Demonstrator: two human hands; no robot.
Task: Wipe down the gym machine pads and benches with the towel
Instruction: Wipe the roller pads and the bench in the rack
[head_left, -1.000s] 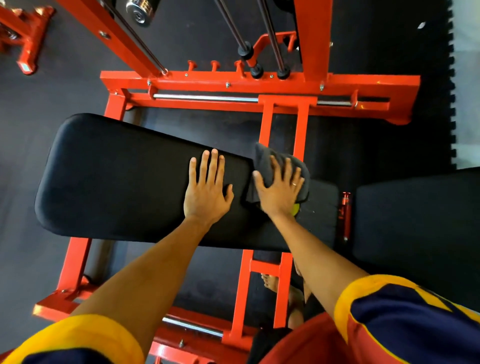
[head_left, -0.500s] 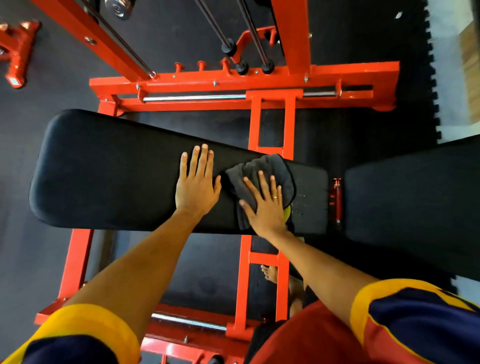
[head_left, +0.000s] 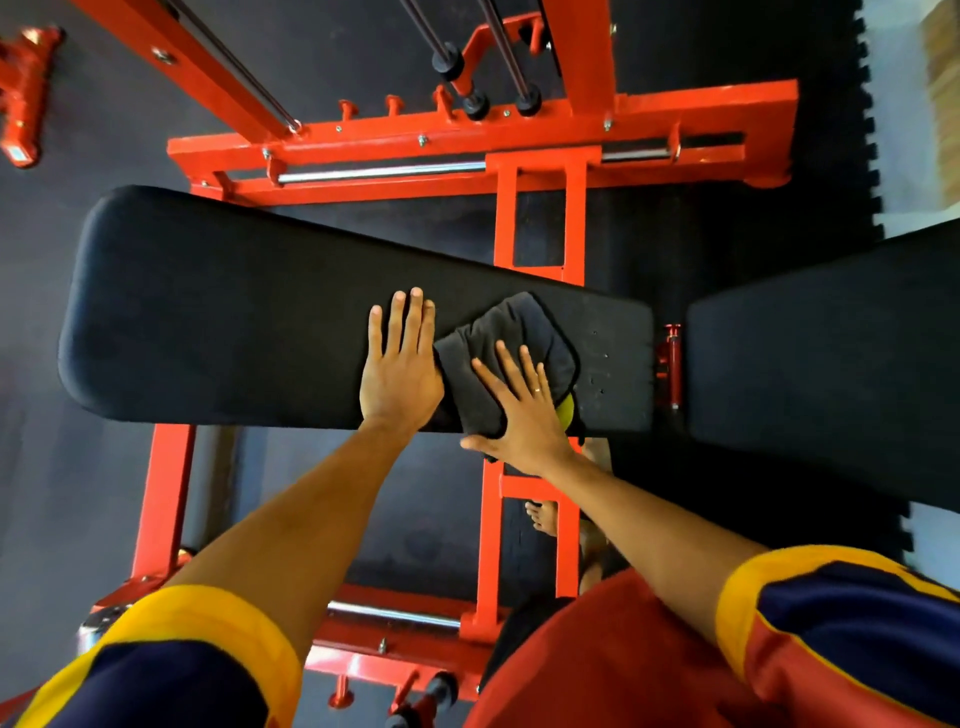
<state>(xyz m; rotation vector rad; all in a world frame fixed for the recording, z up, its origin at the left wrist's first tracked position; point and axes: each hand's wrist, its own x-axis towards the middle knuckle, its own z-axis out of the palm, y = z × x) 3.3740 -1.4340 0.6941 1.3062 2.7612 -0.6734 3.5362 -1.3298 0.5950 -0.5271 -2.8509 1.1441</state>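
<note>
A long black bench pad (head_left: 218, 312) lies across the red machine frame (head_left: 530, 223). A dark grey towel (head_left: 524, 338) with a yellow-green underside lies bunched on the pad's right part, near the front edge. My right hand (head_left: 519, 410) presses flat on the towel with fingers spread; its heel overhangs the pad's front edge. Just left of the towel, my left hand (head_left: 400, 369) rests flat on the bare pad, fingers straight and together. A second black pad (head_left: 821, 384) sits to the right, past a red pin.
Red frame bars and chrome rods (head_left: 379, 174) run behind and below the bench. Guide rods with black stops (head_left: 475, 104) rise at the top. The floor is black rubber matting (head_left: 52, 467); a pale floor strip (head_left: 904, 156) lies at the far right. A bare foot (head_left: 543, 517) shows below the bench.
My right hand has dragged the towel from the pad's far edge toward the near edge. The left hand stays flat on the pad.
</note>
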